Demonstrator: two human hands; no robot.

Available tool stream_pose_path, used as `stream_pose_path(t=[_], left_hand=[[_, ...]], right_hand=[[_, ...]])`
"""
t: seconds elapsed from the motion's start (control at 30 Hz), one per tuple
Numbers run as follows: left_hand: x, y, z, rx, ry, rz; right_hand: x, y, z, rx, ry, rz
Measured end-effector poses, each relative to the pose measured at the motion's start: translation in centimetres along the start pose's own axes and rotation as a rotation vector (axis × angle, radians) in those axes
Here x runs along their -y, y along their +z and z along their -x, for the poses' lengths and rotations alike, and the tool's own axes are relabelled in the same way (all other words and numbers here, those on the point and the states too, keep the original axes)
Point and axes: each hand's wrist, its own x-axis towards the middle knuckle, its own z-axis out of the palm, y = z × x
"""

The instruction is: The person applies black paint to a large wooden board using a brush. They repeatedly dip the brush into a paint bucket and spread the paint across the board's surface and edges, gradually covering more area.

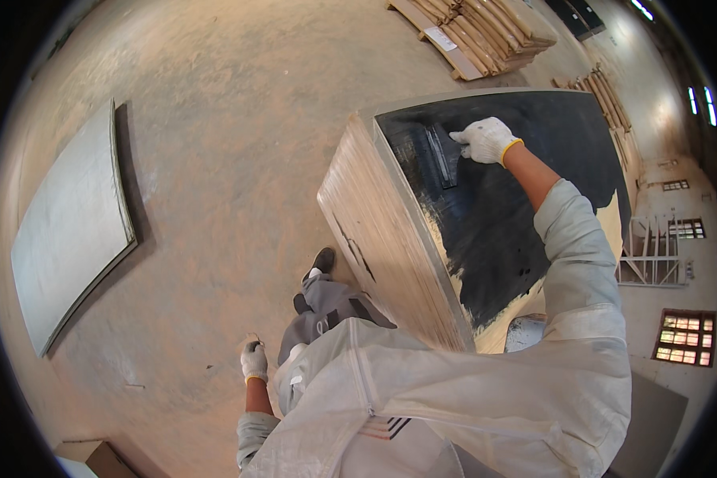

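My right hand [486,142], in a white knit glove with a yellow cuff, reaches over the wet black coating on top of a tall stack of boards [390,247]. Its fingers are curled, one pointing left, and it appears to hold a wide scraper [440,155]; the grip is hidden under the glove. The scraper's long blade lies on the black surface. Bare pale board [510,319] shows along the near edge of the coating. My left hand [253,360], also gloved, hangs low beside my leg, away from the stack. Its fingertips blend into the floor, so their pose is unclear.
A grey flat panel stack [76,231] lies on the floor at left. Brown bundled sheets [478,32] stand beyond the boards. A pale container [524,332] is partly hidden by my right arm. A white metal frame [653,253] stands at right.
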Motion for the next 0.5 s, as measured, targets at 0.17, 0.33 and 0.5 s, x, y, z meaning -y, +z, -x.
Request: stream_pose_path(t=[0.17, 0.33, 0.5], left_hand=[[1.5, 1.3, -0.3, -0.004, -0.019, 0.035], [0.5, 1.1, 0.2, -0.002, -0.011, -0.001], [0.6, 1.2, -0.6, 0.01, 0.024, -0.009]], right_hand=[[-1.1, 1.0, 0.3, 0.04, 0.012, -0.03], [0.2, -1.2, -0.2, 0.008, -0.043, 0.03], [-2.8, -0.1, -2.6, -0.032, 0.029, 0.03]])
